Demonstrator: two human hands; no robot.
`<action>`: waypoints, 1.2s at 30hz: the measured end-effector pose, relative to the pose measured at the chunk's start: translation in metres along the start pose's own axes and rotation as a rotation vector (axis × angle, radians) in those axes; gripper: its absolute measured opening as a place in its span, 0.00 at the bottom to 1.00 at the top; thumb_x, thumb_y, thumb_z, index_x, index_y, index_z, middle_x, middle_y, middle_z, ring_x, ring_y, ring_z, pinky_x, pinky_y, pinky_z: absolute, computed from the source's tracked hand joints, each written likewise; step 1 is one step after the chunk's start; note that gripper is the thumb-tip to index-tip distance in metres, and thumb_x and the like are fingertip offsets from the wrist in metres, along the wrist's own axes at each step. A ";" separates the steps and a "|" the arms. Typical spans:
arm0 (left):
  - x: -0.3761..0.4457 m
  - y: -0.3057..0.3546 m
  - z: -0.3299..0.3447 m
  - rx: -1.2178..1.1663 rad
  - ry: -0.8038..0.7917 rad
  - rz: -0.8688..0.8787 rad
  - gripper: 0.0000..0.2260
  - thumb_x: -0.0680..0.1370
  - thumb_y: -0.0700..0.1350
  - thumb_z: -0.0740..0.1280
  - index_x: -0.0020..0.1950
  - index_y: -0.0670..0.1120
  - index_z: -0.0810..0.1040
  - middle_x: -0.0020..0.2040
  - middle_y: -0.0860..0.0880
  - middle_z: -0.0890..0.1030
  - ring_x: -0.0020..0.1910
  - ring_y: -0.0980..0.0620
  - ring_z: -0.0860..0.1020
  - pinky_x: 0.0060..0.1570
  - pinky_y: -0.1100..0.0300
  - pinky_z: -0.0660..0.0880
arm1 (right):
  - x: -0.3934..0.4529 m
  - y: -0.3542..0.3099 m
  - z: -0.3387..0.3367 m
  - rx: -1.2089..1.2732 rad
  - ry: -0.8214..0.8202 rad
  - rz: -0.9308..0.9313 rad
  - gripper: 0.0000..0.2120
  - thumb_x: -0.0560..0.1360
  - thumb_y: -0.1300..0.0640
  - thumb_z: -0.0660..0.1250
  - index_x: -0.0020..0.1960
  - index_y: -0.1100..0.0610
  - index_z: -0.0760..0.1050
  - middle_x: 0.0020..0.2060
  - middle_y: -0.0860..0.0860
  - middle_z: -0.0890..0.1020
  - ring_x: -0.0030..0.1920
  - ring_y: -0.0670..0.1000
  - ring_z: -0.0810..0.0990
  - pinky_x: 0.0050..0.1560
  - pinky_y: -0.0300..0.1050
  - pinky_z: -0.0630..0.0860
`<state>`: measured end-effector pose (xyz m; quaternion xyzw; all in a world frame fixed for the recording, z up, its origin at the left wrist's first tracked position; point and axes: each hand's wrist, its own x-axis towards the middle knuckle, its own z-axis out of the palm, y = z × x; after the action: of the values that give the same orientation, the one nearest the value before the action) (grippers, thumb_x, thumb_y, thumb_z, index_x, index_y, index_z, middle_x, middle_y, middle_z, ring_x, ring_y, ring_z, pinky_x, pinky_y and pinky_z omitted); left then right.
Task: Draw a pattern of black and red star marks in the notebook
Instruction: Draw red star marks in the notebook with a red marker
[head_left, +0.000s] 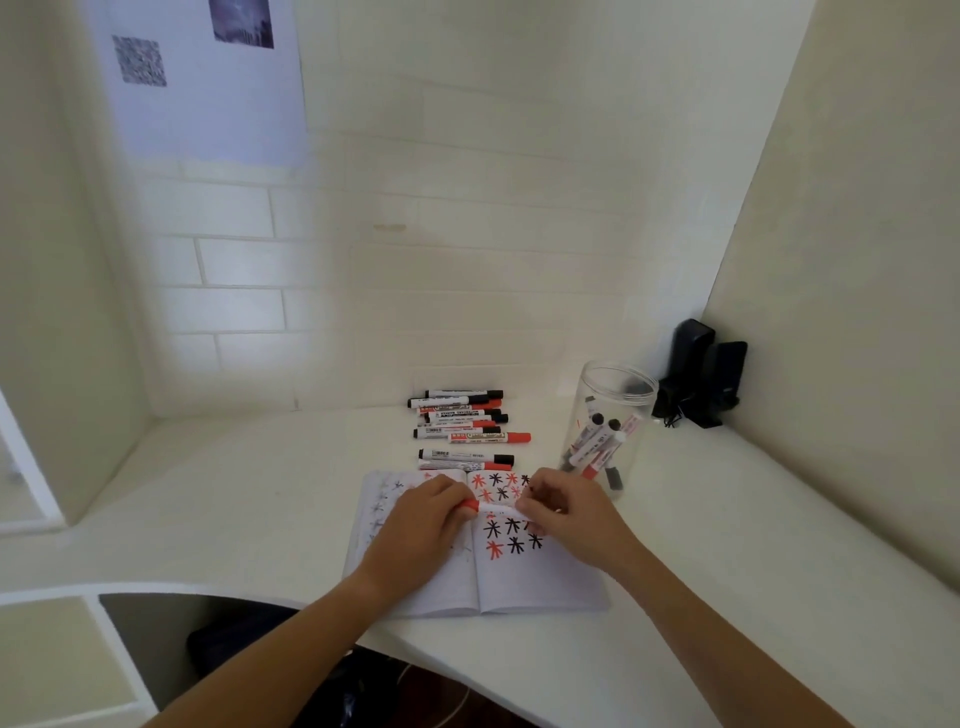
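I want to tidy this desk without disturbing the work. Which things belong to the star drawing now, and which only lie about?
In use:
- notebook, open, with stars
- red marker, held by left hand and right hand

Lying about:
- loose markers behind the notebook
- clear jar holding more markers
- black device in the corner

Both hands hide the ends of the red marker (491, 508) and some star marks (511, 530) on the notebook (540, 582); print on the markers (462, 421) near the desk's back edge is unreadable.
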<state>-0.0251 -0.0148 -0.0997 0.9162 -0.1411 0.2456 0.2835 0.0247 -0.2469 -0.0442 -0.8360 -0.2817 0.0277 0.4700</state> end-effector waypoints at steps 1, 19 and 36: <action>0.000 0.001 0.001 0.029 -0.009 0.014 0.15 0.85 0.59 0.53 0.51 0.56 0.76 0.47 0.60 0.75 0.44 0.59 0.73 0.46 0.57 0.73 | 0.000 0.000 0.002 -0.209 -0.010 -0.096 0.06 0.81 0.53 0.70 0.47 0.55 0.79 0.38 0.49 0.83 0.38 0.49 0.82 0.43 0.45 0.80; -0.002 0.000 0.008 0.155 -0.091 0.112 0.24 0.85 0.61 0.46 0.53 0.52 0.78 0.56 0.58 0.76 0.56 0.59 0.72 0.62 0.54 0.65 | -0.009 0.032 0.061 -0.950 0.356 -0.574 0.14 0.82 0.43 0.59 0.51 0.48 0.81 0.29 0.46 0.79 0.25 0.47 0.75 0.23 0.41 0.69; -0.002 0.000 0.009 0.221 -0.181 -0.228 0.18 0.85 0.57 0.49 0.73 0.57 0.65 0.80 0.53 0.60 0.81 0.51 0.51 0.79 0.46 0.45 | -0.021 0.023 0.035 -0.454 0.421 -0.229 0.26 0.83 0.60 0.59 0.79 0.45 0.60 0.59 0.50 0.80 0.45 0.50 0.82 0.45 0.47 0.83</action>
<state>-0.0233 -0.0199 -0.1068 0.9702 -0.0334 0.1423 0.1930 0.0062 -0.2391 -0.0865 -0.8698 -0.2693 -0.2624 0.3195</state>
